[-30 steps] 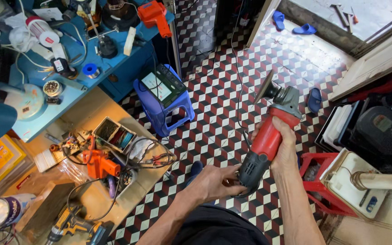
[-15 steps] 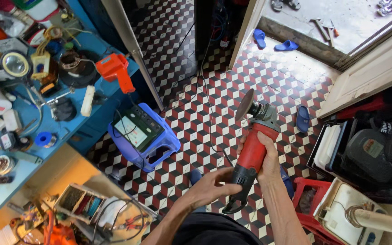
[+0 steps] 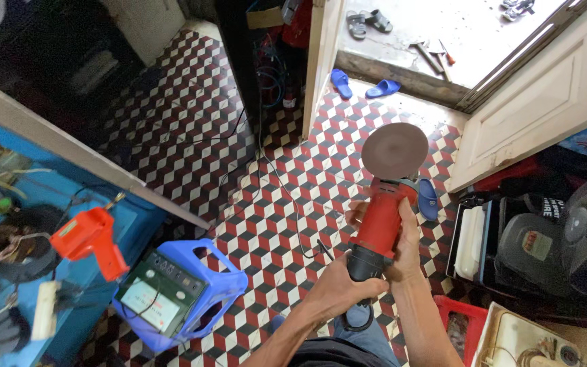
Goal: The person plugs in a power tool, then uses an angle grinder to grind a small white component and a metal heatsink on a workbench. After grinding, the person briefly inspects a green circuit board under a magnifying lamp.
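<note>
A red angle grinder (image 3: 380, 228) is held upright over the tiled floor (image 3: 266, 204), its brown disc (image 3: 395, 150) turned up toward the camera. The right hand (image 3: 405, 248) is wrapped around the body; the fingers of the left hand (image 3: 341, 289) are clamped on the black rear end. Inspection of the disc appears in hand; a steady grip is called for next. Since the earlier frame the disc has been tilted upward, and the view has swung away from the blue worktop (image 3: 69, 285).

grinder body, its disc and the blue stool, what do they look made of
Grinder body: looks like moulded plastic, glossy red with a black rear grip.
Disc: seems abrasive, matte brown-grey and flat, no shine.
Blue stool: probably moulded plastic, one smooth colour with rounded edges.
</note>
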